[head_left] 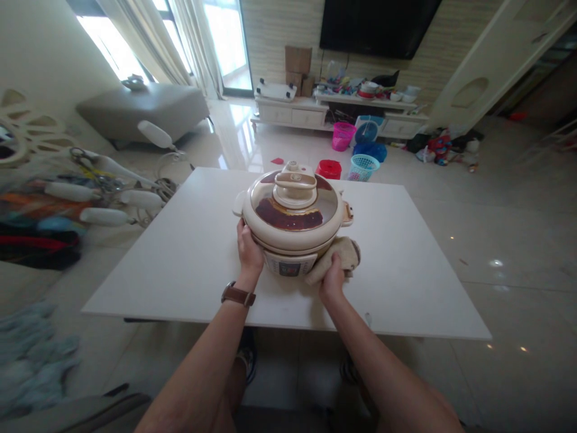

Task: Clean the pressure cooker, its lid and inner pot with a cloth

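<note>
A cream-coloured electric pressure cooker [291, 243] with a glass lid and a brown-and-cream top handle stands on the white table [396, 276]. My left hand [249, 248], with a brown-strapped watch on the wrist, grips the cooker's left side below the rim, its fingers partly hidden behind the body. On the other side, my right hand [332, 279] holds a folded beige cloth [345, 252] against the cooker's lower right side. A small dark control panel [290, 268] on the cooker's front faces me between the two hands.
Beyond the table are a red bucket [329, 169], a light-blue basket [363, 167] and a pink basket [342, 136]. A cluttered white cabinet [293, 114] lines the far wall. A lamp-like fixture with white shades [106, 217] stands to the left.
</note>
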`<control>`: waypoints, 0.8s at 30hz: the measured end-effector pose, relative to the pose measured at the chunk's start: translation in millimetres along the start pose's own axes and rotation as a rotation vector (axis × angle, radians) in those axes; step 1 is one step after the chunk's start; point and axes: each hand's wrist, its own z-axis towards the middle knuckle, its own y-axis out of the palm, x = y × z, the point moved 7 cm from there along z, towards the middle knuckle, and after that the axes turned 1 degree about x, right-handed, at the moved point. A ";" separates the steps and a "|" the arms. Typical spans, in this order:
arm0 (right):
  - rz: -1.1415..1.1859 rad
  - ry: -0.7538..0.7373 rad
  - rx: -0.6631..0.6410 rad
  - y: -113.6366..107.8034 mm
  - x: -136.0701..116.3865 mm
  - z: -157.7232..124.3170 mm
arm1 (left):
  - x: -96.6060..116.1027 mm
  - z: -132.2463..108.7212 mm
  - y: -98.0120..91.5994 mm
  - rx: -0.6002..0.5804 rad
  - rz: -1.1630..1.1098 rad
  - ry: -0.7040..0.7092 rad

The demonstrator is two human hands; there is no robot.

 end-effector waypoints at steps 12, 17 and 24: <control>0.547 -0.154 -0.160 -46.0 -133.9 92.9 | 5.3 -3.5 4.3 -0.041 -0.057 -0.073; 0.488 -0.044 -0.133 -71.0 -119.8 114.2 | 4.1 -3.8 4.4 -0.027 -0.047 -0.089; 0.367 -0.155 -0.114 -125.0 -115.5 106.0 | 11.5 -8.1 3.5 -0.036 -0.158 -0.141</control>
